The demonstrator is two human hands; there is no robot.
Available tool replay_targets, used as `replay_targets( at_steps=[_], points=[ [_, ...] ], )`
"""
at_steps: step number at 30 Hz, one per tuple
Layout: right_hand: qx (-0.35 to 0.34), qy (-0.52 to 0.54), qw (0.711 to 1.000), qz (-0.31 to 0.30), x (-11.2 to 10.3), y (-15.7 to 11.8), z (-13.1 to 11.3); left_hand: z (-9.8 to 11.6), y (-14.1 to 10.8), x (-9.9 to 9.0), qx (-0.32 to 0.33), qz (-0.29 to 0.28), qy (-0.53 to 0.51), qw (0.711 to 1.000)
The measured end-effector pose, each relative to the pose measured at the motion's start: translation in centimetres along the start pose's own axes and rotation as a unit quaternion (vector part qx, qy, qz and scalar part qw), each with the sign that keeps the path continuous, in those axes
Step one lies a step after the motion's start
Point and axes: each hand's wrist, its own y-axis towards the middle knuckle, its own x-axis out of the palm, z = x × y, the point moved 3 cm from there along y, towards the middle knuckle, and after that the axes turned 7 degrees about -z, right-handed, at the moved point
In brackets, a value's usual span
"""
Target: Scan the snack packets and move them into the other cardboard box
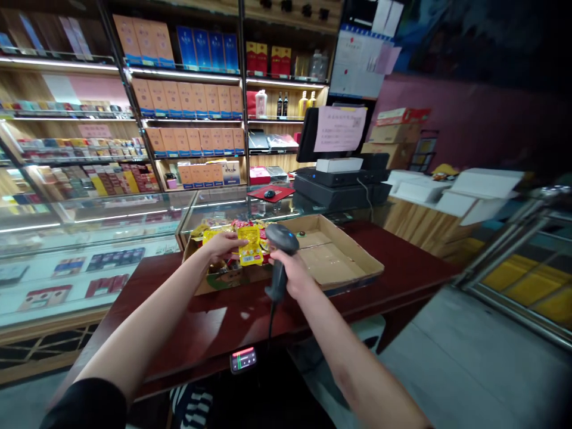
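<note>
Pinched in my left hand (pixel 224 245) is the edge of a small yellow packet (pixel 250 246), upright with a barcode near its bottom. Just right of the packet, my right hand (pixel 292 271) is wrapped round the handle of a dark barcode scanner (pixel 280 259), its head beside the packet and its cord hanging down. Both hands are over a shallow cardboard box (pixel 344 253). Colourful packets (pixel 218 229) are heaped in the box's left part, partly hidden by my left hand. A small dark item (pixel 302 234) lies in its right part.
The box rests on a dark red desk (pixel 393 238). Behind it are a glass counter (pixel 214 202), a mouse (pixel 269 194) and a monitor (pixel 333 134) with a paper sheet. A lit phone (pixel 243 359) is at the desk's front edge. Metal rails (pixel 513 238) stand at the right.
</note>
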Motion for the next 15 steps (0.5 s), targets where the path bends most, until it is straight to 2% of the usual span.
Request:
replay_targets(
  at_steps=[3, 7, 11, 15],
  points=[
    [0.081, 0.119, 0.987, -0.064, -1.2, 2.8, -2.1, 0.1, 1.2, 1.3, -0.009, -0.018, -0.018, 1.0],
    [0.134, 0.138, 0.978, -0.082, -4.2, 4.4, -4.4, 0.5, 3.6, 4.2, -0.02, -0.032, -0.034, 0.999],
    [0.148, 0.122, 0.979, -0.07, -8.7, 4.8, -6.3, 1.3, 6.6, 8.5, -0.027, -0.039, -0.037, 0.998],
    [0.147, 0.122, 0.981, -0.026, -14.2, 5.6, -7.6, 1.4, 10.2, 13.8, -0.042, -0.049, -0.029, 0.997]
  ],
)
